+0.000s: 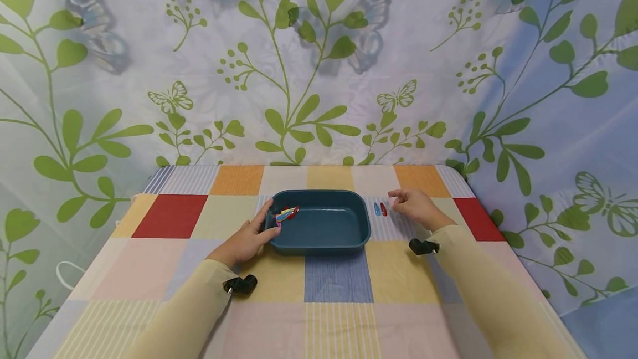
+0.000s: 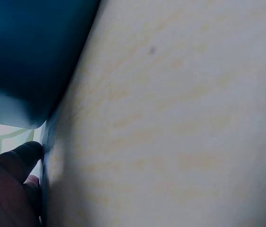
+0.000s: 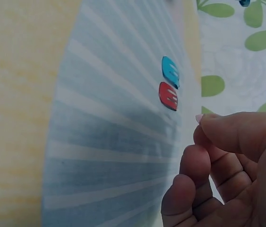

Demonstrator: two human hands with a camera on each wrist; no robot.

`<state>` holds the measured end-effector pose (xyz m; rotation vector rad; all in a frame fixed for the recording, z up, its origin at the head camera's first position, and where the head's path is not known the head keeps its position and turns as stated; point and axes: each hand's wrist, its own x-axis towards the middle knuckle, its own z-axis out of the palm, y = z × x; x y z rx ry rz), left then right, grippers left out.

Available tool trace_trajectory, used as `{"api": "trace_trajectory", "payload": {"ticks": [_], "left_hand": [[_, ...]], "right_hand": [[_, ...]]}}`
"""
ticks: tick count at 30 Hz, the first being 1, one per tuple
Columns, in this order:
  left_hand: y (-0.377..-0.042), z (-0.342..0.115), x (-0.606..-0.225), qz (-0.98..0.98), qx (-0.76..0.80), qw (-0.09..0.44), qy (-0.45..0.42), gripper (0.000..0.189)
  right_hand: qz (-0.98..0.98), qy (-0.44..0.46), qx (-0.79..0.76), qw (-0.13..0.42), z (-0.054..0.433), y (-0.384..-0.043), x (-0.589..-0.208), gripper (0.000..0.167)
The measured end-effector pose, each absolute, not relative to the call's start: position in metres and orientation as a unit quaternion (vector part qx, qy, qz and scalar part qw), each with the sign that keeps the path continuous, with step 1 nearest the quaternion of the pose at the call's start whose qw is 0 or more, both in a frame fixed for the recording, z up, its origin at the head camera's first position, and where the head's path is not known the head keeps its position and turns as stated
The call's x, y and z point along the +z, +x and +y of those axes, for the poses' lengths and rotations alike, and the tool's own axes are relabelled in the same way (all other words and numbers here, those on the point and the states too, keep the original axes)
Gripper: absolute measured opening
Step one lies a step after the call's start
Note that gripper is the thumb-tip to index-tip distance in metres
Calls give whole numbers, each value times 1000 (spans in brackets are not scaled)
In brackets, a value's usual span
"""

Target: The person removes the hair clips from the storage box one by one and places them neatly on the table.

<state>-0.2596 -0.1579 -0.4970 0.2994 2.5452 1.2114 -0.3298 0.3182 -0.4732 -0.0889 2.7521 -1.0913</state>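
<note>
In the head view, my left hand [image 1: 245,241] rests against the left end of a dark teal plastic tray [image 1: 324,250], its fingers spread along the rim and the thumb at the front corner. Several colourful hair clips [image 1: 286,214] lie heaped inside the tray's left end. Just right of the tray, a blue hair clip [image 1: 377,209] and a red hair clip [image 1: 384,209] lie side by side on the cloth. My right hand [image 1: 416,206] hovers right of them, fingers loosely bent. In the right wrist view, thumb and index finger [image 3: 232,135] are close together, with no clip visible between them.
A patchwork-patterned cloth [image 1: 339,276] covers the table. Behind it hangs a leaf-and-butterfly curtain [image 1: 319,87]. A white cord [image 1: 65,276] loops beside the table's left edge. Dark wrist devices [image 1: 241,285] sit on both sleeves.
</note>
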Motion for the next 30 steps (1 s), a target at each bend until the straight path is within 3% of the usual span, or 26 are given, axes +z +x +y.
{"api": "trace_trajectory", "payload": {"ticks": [30], "left_hand": [[-261, -159, -499, 882, 430, 153, 113, 81]], "right_hand": [[953, -54, -286, 85, 312, -331, -488, 43]]}}
